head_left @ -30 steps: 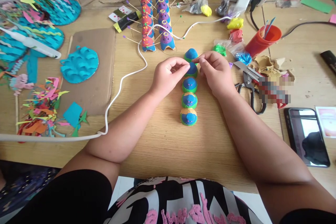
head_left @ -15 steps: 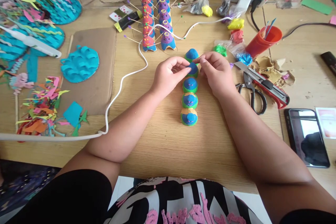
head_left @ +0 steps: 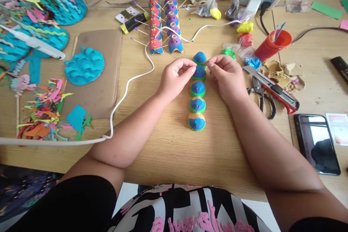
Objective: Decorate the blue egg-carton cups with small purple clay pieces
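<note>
A row of several blue and green domes (head_left: pixel 197 89) runs away from me in the middle of the table; the nearer ones carry small faces. My left hand (head_left: pixel 178 78) is beside the second dome from the far end, thumb and forefinger pinched together. From the other side my right hand (head_left: pixel 227 76) pinches too, its fingertips by the gap between the two farthest domes. Whatever either pinch holds is too small to make out. Beyond stand a red row (head_left: pixel 155 29) and a purple row (head_left: pixel 174 25) of similar domes, stuck with pins.
At right are scissors (head_left: pixel 262 98), a red cutter (head_left: pixel 274 88), a leaning orange cup (head_left: pixel 274 44) and a phone (head_left: pixel 317 144). A white cable (head_left: pixel 130 79) crosses the left side, near cardboard (head_left: pixel 108 72) and paper scraps (head_left: pixel 49 112).
My left fingertips have drawn slightly back from the second dome, uncovering more of it. My right hand has shifted a little to the right. The whole view has moved slightly.
</note>
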### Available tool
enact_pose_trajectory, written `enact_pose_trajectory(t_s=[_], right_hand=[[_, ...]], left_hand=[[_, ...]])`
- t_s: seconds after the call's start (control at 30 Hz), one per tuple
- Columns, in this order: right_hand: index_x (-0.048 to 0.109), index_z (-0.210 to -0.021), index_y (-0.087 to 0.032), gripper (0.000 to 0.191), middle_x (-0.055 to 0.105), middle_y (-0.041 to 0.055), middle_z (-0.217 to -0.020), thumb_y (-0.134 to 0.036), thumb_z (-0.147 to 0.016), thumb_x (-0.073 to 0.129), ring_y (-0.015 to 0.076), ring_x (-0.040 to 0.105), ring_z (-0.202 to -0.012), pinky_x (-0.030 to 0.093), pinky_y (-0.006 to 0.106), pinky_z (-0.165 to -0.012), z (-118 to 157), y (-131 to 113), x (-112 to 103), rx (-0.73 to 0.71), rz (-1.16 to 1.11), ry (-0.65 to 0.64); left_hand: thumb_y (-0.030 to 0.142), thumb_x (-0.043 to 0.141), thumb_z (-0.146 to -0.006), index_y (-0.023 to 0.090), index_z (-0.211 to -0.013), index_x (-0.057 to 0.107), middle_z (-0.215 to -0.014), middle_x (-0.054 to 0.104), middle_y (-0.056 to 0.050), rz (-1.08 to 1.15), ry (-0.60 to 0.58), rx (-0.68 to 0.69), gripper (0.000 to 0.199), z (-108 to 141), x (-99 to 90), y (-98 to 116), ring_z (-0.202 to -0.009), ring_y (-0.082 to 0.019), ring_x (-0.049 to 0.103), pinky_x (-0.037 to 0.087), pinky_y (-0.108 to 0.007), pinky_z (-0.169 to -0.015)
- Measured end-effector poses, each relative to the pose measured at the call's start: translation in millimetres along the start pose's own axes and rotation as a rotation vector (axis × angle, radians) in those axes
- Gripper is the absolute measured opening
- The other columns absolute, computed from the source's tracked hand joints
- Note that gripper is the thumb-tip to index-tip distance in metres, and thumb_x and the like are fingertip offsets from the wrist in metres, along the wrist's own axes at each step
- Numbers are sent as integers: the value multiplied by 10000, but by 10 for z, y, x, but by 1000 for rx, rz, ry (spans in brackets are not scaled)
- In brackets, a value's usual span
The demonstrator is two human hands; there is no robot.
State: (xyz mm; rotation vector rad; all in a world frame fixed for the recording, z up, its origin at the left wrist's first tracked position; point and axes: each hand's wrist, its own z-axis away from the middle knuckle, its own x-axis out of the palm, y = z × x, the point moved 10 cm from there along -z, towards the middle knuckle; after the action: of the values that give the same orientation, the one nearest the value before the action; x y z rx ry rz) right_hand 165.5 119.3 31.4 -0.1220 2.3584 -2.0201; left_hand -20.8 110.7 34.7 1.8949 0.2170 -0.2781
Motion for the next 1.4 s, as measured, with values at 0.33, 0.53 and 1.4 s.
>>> enact_pose_trajectory(t_s=[0.33,0.53,1.4], right_hand=[[674,-924,-276,493,634,-4,-817,-694,-845,922,165,611,-782,528,306,-646,11,-27,41,35,-29,-18],[678,-934,-272,520,628,-11,-815,-754,-875,865,151,598,-763,505,291,-638,2,-20,50,4,-50,-40],[628,-895,-286,587,436,-54,-682,-827,-838,848,123,382,-575,326,301,-507,-8,60,3,88,-87,-23]], left_hand=[[300,742,-1044,230,-1090,791,-1058,848,-27,1,4,-15,96,12,3,-5,-951,-163,783,656,-294,-912],[306,749,-1039,223,-1062,782,-1021,842,-25,-4,30,11,92,14,-10,30,-911,-160,778,654,-291,-882],[314,735,-1036,227,-1077,790,-1030,844,-27,6,16,-23,111,23,-5,-13,-910,-154,770,631,-265,-848]])
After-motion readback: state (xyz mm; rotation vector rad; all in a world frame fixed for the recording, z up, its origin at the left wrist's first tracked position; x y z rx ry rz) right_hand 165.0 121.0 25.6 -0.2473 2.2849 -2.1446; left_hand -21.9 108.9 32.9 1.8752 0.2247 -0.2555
